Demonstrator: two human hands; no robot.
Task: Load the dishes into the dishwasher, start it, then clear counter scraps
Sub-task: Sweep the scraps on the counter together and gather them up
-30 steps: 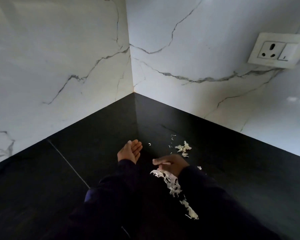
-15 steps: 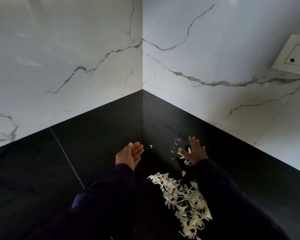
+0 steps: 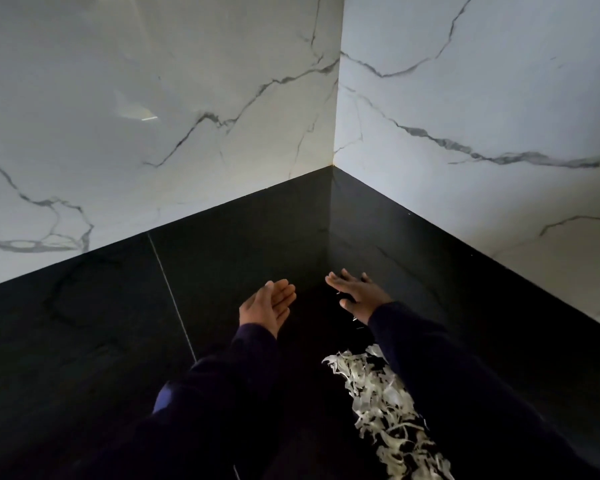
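Two hands work over the black table [image 3: 84,341], which runs into a corner of white marbled wall [image 3: 153,98]. Farthest left of the two, the left hand [image 3: 269,306] hovers palm up and slightly cupped, its fingers [image 3: 284,293] relaxed and holding nothing; it looks placed as a catching scoop for whatever gets pushed its way. Just beside it, the right hand [image 3: 357,293] lies flat and low with fingers [image 3: 336,279] spread and released, reaching toward the corner, probably to rake in the few stray bits near its palm. Nearer the person, right of centre and alongside the right sleeve [image 3: 465,375], the scraps [image 3: 388,410] lie in a long pale heap of shreds on the table, gathered but not yet lifted, so the clearing step seems well under way.
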